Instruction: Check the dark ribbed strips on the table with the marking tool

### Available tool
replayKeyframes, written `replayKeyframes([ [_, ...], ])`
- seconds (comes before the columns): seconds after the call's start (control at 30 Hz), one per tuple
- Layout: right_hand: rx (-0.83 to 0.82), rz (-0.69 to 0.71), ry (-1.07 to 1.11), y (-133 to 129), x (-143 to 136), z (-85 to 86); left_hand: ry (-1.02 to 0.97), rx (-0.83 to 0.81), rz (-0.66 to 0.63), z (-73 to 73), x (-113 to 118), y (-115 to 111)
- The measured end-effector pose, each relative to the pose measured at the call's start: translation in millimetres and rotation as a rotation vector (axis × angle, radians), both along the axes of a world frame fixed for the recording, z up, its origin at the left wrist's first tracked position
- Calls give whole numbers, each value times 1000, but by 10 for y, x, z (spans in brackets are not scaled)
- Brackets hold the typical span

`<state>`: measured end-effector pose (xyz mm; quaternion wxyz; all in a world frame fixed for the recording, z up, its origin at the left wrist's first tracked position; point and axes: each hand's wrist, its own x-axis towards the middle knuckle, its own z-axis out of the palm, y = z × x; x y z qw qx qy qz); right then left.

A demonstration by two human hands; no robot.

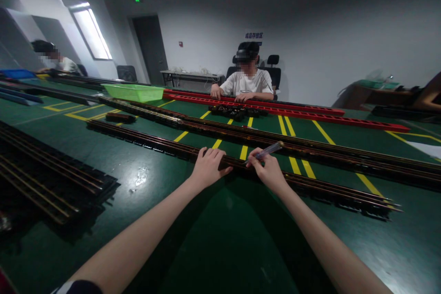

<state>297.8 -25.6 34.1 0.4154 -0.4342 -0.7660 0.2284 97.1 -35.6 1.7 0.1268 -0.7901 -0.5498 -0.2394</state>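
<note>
A long dark strip with thin metal rods lies across the green table in front of me. My left hand rests on the strip near its middle, fingers over its far side and thumb stretched to the right. Just to the right, my right hand is closed around a pen-like tool with a clear body. The tool slants, its lower tip down at the strip and its upper end pointing right. What the tip touches is too small to tell.
More long dark strips lie beyond, then red slotted rails and a green basket. Dark strips are grouped at the left. Across the table sits a person; another person is at far left.
</note>
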Motion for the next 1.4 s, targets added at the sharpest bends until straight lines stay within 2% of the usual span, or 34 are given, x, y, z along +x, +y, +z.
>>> replayKeyframes([
  [0.57, 20, -17, 14, -43, -35, 49, -12, -10, 14, -13, 10, -21],
  [1.1, 37, -19, -11, -45, -42, 69, -1, -21, 3, 43, 11, -55],
  [1.4, 38, -23, -17, -39, -28, 61, 3, -2, -1, 8, 0, -43],
])
